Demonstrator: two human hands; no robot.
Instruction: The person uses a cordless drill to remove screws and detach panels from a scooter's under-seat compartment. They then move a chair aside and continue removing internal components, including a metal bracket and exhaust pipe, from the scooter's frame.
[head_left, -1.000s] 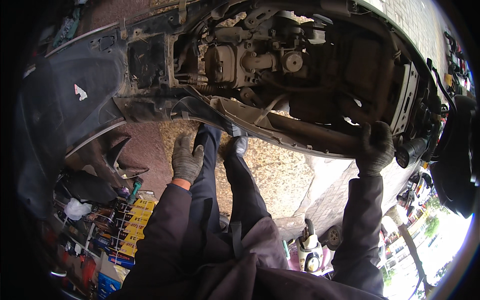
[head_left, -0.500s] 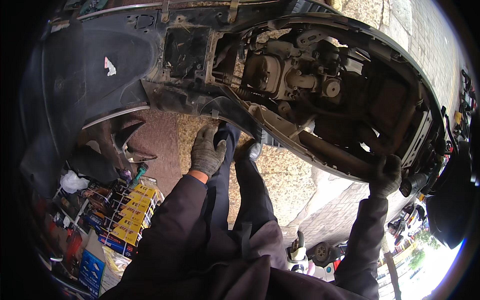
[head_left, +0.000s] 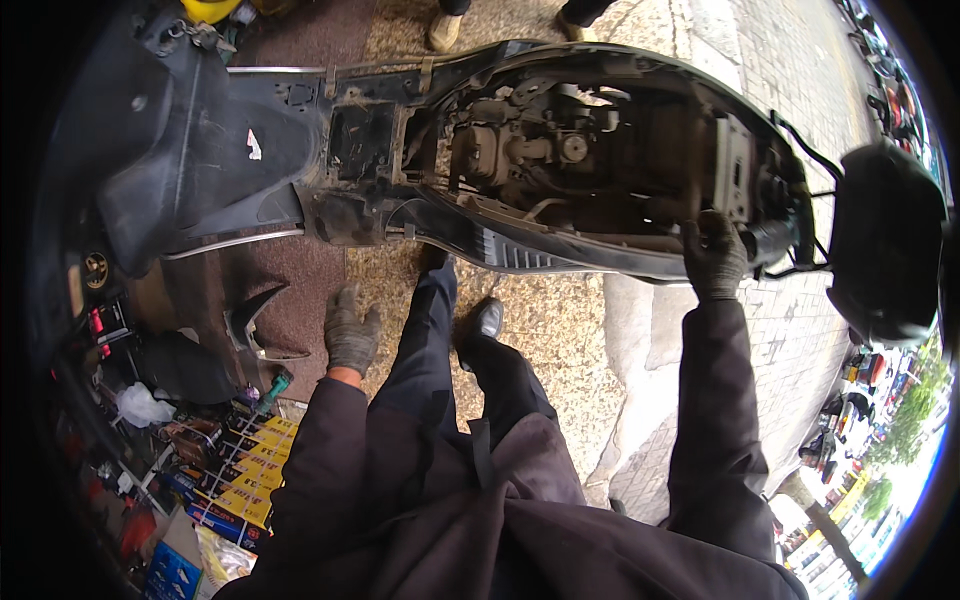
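Note:
A dark motor scooter (head_left: 365,140) with its seat off stretches across the view in front of me. Through the wide opening in its rear body, the dusty engine (head_left: 525,150) shows. My right hand (head_left: 716,258), in a grey knit glove, has its fingers hooked over the near rim of the rear body panel (head_left: 620,262), close to the tail. My left hand (head_left: 350,332), gloved alike, hangs in the air short of the footboard, fingers stretched and nothing in them. Beneath it lies a brown mat (head_left: 315,270).
A black top box (head_left: 888,245) juts out behind the tail. A curved black trim piece (head_left: 250,318) lies on the mat. At lower left stand yellow boxes (head_left: 250,465) and a green-handled tool (head_left: 274,388). Another person's shoes (head_left: 445,32) show beyond the scooter.
My left hand has drawn back to the left, off from beside my knee. My right hand stays at the rear rim. The whole view has shifted, bringing the top box fully in.

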